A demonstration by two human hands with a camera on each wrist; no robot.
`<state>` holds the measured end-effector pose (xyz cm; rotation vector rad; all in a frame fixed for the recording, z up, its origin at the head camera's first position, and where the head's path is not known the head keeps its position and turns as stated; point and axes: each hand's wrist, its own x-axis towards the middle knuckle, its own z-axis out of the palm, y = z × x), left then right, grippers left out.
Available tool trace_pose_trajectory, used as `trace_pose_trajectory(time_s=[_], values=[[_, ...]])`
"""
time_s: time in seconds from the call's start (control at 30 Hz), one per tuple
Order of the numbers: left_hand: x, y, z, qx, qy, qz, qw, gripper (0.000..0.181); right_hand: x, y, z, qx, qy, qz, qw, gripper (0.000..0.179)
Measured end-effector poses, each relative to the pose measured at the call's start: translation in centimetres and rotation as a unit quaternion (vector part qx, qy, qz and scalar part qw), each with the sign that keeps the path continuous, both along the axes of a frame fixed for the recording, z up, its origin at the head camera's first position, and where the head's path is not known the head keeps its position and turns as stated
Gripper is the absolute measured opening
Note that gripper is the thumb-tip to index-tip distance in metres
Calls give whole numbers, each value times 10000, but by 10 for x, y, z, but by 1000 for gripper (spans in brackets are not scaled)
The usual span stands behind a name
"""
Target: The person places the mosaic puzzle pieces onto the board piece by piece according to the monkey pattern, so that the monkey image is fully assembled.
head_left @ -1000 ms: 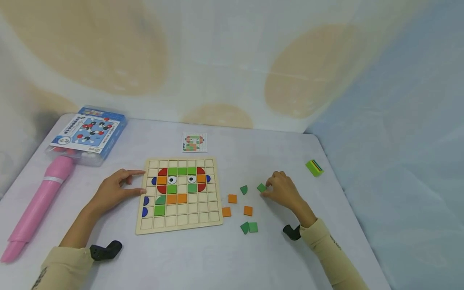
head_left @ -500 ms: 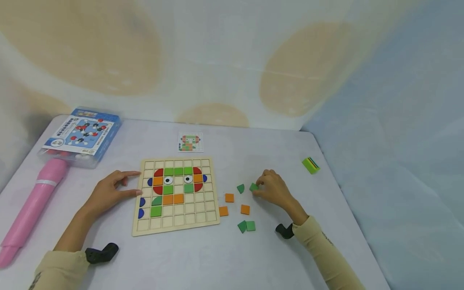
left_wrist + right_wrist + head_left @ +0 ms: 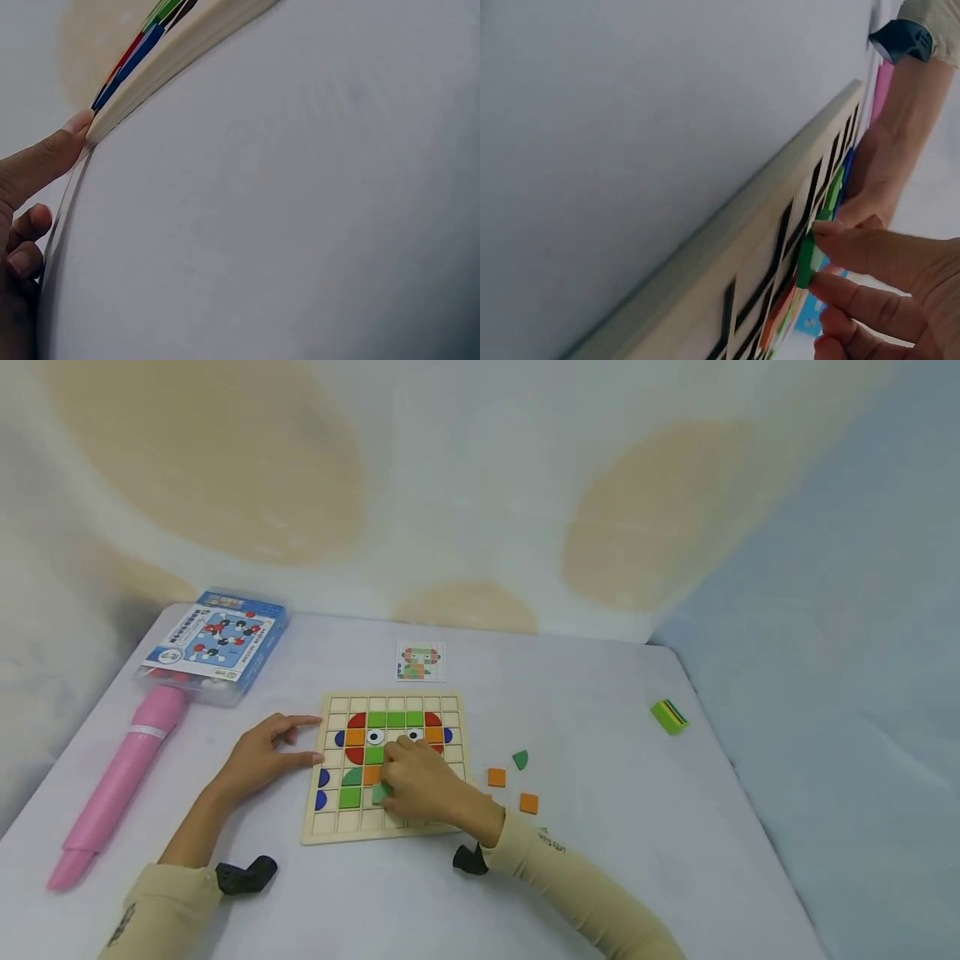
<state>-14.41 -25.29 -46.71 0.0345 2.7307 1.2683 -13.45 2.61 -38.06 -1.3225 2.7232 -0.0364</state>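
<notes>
My right hand [image 3: 423, 781] pinches a green square tile [image 3: 379, 793] between thumb and finger over the wooden grid board [image 3: 375, 837], just right of a green square set in it. In the right wrist view the tile [image 3: 807, 259] is at the board's surface; whether it sits in a cell I cannot tell. Thumb and forefinger of my left hand [image 3: 262, 756] reach out straight and touch the board's left edge. Green, red, orange and blue tiles and two eye pieces form a pattern on the board. My right hand hides part of it.
Right of the board lie loose tiles: a green quarter-round [image 3: 521, 760], an orange square [image 3: 497, 777] and another orange square [image 3: 528, 802]. Behind it lies a pattern card [image 3: 421, 662]. A boxed set [image 3: 217, 643] and pink tube [image 3: 123, 777] lie left, a green block [image 3: 670, 717] far right.
My right hand has carried the green square tile leftward from beside the loose pieces to the board. The left hand keeps its place at the board's edge. The head view has shifted slightly.
</notes>
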Motion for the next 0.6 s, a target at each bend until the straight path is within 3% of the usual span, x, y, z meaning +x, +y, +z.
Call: trace_pose_trajectory(time_s=[0.23, 0.33, 0.47, 0.6], values=[[-2, 1, 2, -77, 158, -8, 9998, 68, 5, -15, -8, -296, -316, -303, 9986, 13], [-2, 1, 4, -93, 179, -28, 9998, 69, 5, -13, -7, -373, -261, -370, 9983, 15], [0, 3, 4, -75, 89, -51, 9999, 70, 3, 11, -1, -483, -158, -618, 9968, 21], [1, 4, 5, -71, 95, -49, 9999, 70, -2, 60, 6, -626, -325, -1343, 9884, 24]])
